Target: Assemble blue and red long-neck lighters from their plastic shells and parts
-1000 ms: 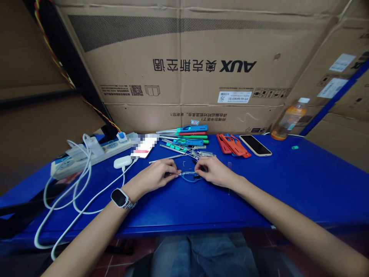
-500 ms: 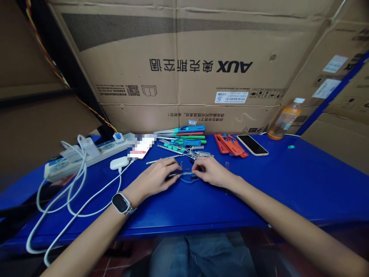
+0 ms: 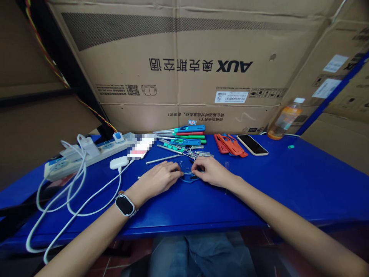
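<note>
My left hand [image 3: 161,177] and my right hand [image 3: 209,171] meet over a small blue plastic part [image 3: 188,177] with a thin metal rod, lying on the blue table [image 3: 288,184]. Both hands have their fingers curled and pinched on it. A smartwatch [image 3: 125,204] sits on my left wrist. Just behind the hands lies a pile of long lighters [image 3: 184,136] in blue, red and green, with loose metal tubes [image 3: 163,159] beside them.
A white power strip [image 3: 86,154] with plugs and white cables [image 3: 72,200] lies at the left. Red plastic shells [image 3: 229,145], a phone [image 3: 253,145] and an orange drink bottle [image 3: 284,118] stand at the back right. Large cardboard boxes [image 3: 184,65] form the back wall.
My left hand has slid slightly right and closer over the blue part. The view shifted a little between the oldest frame and now. My right hand has barely moved.
</note>
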Motion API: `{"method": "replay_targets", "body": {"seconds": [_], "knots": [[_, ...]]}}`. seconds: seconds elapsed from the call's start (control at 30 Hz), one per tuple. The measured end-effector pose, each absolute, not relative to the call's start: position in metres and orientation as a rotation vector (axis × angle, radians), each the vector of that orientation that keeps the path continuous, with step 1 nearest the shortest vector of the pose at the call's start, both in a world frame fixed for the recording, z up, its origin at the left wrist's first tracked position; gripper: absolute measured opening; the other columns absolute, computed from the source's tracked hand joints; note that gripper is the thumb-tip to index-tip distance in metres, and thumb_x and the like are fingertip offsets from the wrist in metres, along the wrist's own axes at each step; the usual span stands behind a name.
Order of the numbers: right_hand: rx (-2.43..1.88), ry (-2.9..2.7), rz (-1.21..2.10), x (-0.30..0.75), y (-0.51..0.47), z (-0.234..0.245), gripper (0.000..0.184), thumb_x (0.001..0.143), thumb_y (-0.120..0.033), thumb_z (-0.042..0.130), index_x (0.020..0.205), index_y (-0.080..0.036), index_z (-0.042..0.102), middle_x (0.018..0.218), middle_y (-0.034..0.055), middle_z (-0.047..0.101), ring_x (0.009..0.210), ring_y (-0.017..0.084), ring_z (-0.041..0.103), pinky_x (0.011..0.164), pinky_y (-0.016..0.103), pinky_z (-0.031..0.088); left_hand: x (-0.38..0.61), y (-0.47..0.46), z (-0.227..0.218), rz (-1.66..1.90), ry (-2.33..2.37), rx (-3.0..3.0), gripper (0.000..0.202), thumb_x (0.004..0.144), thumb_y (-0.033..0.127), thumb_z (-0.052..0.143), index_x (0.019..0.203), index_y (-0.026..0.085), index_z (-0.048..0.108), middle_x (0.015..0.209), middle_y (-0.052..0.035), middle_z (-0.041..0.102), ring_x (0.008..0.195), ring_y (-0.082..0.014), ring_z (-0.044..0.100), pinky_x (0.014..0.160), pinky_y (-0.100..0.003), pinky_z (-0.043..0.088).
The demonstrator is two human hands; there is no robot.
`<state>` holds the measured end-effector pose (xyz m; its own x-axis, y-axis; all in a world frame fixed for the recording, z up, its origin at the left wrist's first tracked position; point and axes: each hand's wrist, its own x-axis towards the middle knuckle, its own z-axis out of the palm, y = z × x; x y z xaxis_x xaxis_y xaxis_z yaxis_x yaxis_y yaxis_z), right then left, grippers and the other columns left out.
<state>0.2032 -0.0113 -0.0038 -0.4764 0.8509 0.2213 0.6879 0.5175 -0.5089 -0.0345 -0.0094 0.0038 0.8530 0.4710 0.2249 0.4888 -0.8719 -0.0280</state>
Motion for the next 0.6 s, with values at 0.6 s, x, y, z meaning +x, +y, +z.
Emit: {"method": "replay_targets", "body": {"seconds": [0.6], "knots": [[-1.192, -2.562, 0.468, 0.191, 0.005, 0.013, 0.007, 0.084, -0.017, 0.065, 0.081, -0.018, 0.072, 0.080, 0.0027, 0.070, 0.070, 0.014, 0.059, 0.062, 0.024, 0.036, -0.033, -0.010, -0.001, -0.363, -0.834, -2.962, 0.025, 0.098, 0.014, 0.045, 0.111, 0.017, 0.066, 0.105, -0.0077, 0.062, 0.090, -0.0192, 0.062, 0.081, -0.032, 0.051]]}}
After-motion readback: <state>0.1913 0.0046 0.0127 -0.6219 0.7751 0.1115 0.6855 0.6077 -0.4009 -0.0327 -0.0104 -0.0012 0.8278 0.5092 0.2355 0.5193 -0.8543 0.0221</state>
